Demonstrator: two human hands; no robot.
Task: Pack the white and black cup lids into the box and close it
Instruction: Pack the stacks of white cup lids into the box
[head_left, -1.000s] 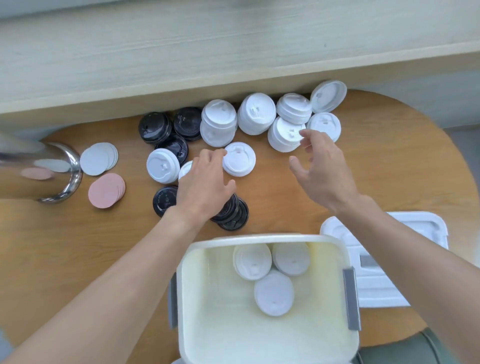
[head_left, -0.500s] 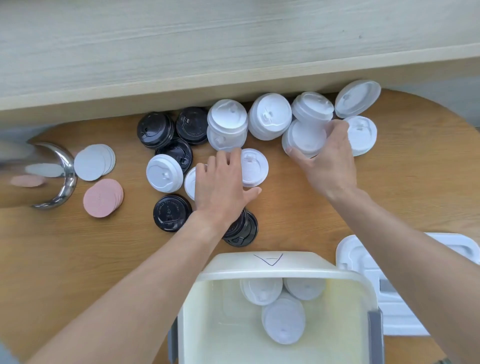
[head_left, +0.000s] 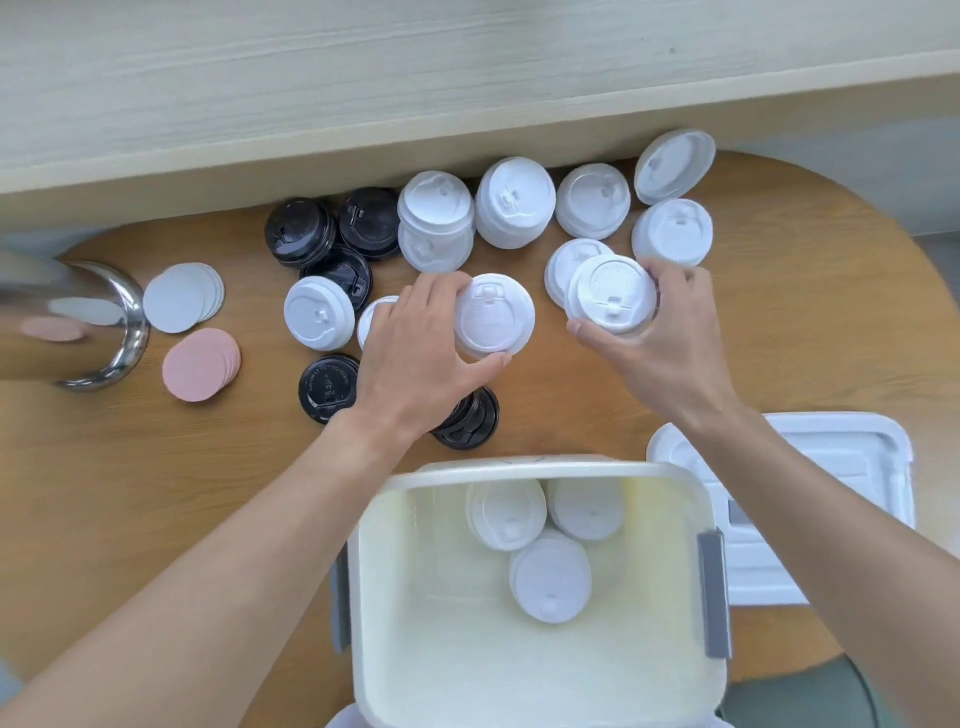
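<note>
White cup lids (head_left: 514, 202) and black cup lids (head_left: 369, 223) lie in a cluster at the back of the wooden table. My left hand (head_left: 415, 358) grips a white lid (head_left: 493, 317) between thumb and fingers. My right hand (head_left: 660, 338) holds a small stack of white lids (head_left: 610, 293), raised off another white lid beneath. The open white box (head_left: 524, 467) stands at the near edge with three white lids (head_left: 550, 579) on its bottom. More black lids (head_left: 470, 421) lie under my left wrist.
The box's white cover (head_left: 841, 452) lies flat to the right of the box. A shiny metal bowl (head_left: 122, 332) stands at the far left, with piles of white discs (head_left: 179, 304) and pink discs (head_left: 200, 366) beside it. A pale wooden ledge runs behind the lids.
My left hand closed on the single white lid and shifted it slightly right. My right hand took hold of the stack of white lids and drew it toward me.
</note>
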